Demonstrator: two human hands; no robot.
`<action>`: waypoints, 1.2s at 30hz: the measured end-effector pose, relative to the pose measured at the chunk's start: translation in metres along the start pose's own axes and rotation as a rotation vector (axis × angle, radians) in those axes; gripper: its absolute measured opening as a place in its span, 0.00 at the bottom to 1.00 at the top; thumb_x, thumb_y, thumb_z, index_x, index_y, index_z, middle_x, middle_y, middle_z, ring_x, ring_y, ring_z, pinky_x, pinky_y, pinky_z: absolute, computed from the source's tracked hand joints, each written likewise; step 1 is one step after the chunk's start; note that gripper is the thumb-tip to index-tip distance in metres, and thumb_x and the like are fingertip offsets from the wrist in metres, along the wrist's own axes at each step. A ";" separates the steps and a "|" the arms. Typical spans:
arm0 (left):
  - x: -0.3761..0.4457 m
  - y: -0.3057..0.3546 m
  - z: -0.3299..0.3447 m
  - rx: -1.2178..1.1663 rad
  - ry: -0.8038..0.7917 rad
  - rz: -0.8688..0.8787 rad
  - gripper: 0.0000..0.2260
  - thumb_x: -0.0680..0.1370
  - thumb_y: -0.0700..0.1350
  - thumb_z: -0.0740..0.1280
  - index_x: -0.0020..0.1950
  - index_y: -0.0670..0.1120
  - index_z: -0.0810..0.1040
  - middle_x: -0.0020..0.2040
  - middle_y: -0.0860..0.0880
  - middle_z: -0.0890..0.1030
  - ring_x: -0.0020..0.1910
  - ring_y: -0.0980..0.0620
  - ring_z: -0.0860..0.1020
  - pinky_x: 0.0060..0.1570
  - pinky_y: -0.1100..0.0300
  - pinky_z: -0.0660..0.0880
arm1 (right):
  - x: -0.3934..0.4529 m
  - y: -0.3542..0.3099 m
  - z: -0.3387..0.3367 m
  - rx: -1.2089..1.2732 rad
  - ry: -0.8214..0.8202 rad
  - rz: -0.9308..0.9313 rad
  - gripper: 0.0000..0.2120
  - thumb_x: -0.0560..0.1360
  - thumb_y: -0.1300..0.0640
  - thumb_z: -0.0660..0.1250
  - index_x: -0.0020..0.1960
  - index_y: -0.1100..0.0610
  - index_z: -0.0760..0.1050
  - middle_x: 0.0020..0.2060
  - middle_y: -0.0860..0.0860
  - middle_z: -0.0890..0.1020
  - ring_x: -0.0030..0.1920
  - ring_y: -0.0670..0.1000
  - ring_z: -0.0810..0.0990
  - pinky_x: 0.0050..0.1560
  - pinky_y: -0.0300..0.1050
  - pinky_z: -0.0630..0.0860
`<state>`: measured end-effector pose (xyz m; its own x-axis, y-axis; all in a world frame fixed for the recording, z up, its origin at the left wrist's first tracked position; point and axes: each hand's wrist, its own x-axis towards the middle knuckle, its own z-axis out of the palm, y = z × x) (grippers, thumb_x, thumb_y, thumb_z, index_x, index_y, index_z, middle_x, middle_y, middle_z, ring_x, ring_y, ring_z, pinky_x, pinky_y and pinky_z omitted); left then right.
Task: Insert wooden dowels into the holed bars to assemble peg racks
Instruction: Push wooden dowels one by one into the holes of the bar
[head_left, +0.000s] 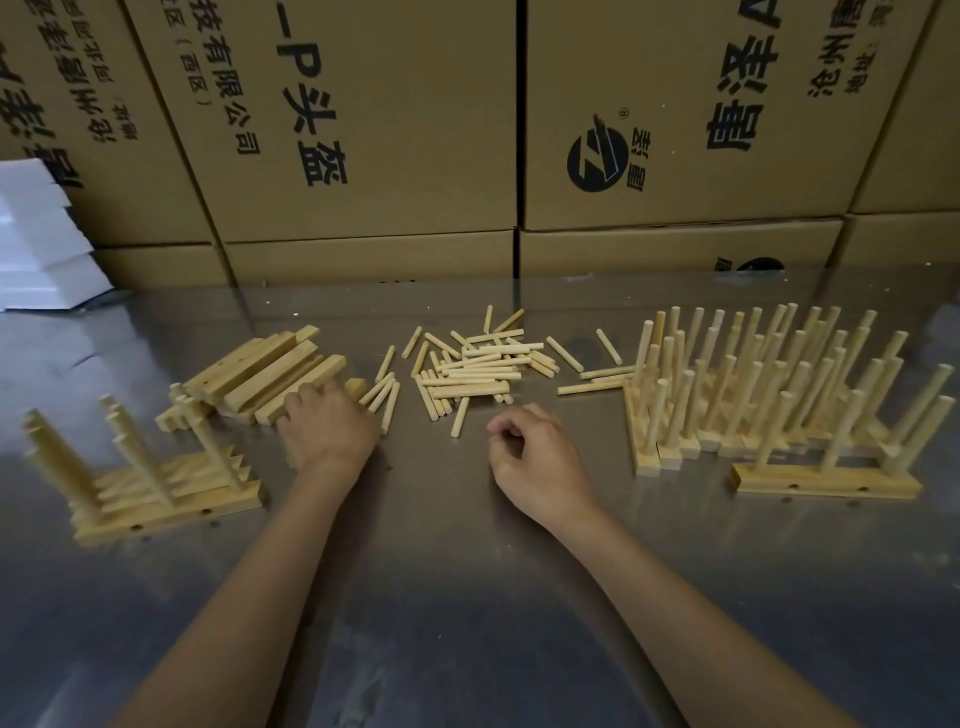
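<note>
My left hand (327, 428) lies knuckles up on the near end of the pile of bare holed bars (270, 376), fingers curled down over the end of the nearest bar; whether I have actually closed on it I cannot tell, since the fingertips are hidden under the hand. My right hand (530, 454) rests on the metal table (441, 597), loosely curled with the fingertips tucked toward the palm; I see nothing held in it, and it sits just near of the loose dowels without touching them.

Those wooden dowels (478, 369) lie scattered flat in a heap between my hands and a little farther out, a few strays trailing off to the right. Left of the bar pile, near the table's left edge, stand a few assembled racks (156, 488) packed side by side, pegs upright, blurred in the view. On the right a much larger group of finished racks (753, 395) stands in tight rows, with one single rack (826, 480) set nearest to me, apart from the rows.

Along the far edge stacked cardboard boxes (363, 130) with black printing form a wall, and some white sheets (41, 239) sit at far left
</note>
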<state>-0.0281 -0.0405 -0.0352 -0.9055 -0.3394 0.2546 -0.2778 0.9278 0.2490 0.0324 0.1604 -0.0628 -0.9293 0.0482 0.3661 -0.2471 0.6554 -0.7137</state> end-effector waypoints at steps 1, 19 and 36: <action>0.000 -0.001 -0.001 -0.031 -0.012 0.008 0.19 0.80 0.44 0.61 0.70 0.40 0.71 0.67 0.37 0.72 0.68 0.37 0.67 0.65 0.44 0.66 | 0.000 0.000 0.000 -0.001 0.002 0.000 0.07 0.77 0.60 0.63 0.52 0.54 0.79 0.51 0.46 0.76 0.55 0.44 0.72 0.54 0.36 0.67; -0.035 0.005 -0.026 -1.857 -0.764 -0.341 0.18 0.84 0.48 0.55 0.66 0.40 0.77 0.36 0.49 0.74 0.27 0.56 0.68 0.20 0.65 0.67 | -0.010 -0.009 -0.001 -0.149 -0.001 -0.098 0.09 0.77 0.60 0.62 0.54 0.55 0.79 0.53 0.47 0.77 0.56 0.47 0.72 0.56 0.39 0.69; -0.039 -0.004 -0.031 -1.659 -0.721 -0.243 0.16 0.83 0.50 0.59 0.61 0.44 0.81 0.35 0.50 0.77 0.27 0.55 0.71 0.24 0.64 0.70 | 0.029 -0.045 0.011 -0.434 -0.107 0.284 0.05 0.74 0.56 0.66 0.44 0.56 0.78 0.43 0.52 0.80 0.47 0.54 0.80 0.42 0.45 0.73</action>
<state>0.0179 -0.0358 -0.0167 -0.9689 0.1144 -0.2193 -0.2466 -0.3745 0.8939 0.0136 0.1241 -0.0263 -0.9714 0.2076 0.1151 0.1342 0.8804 -0.4549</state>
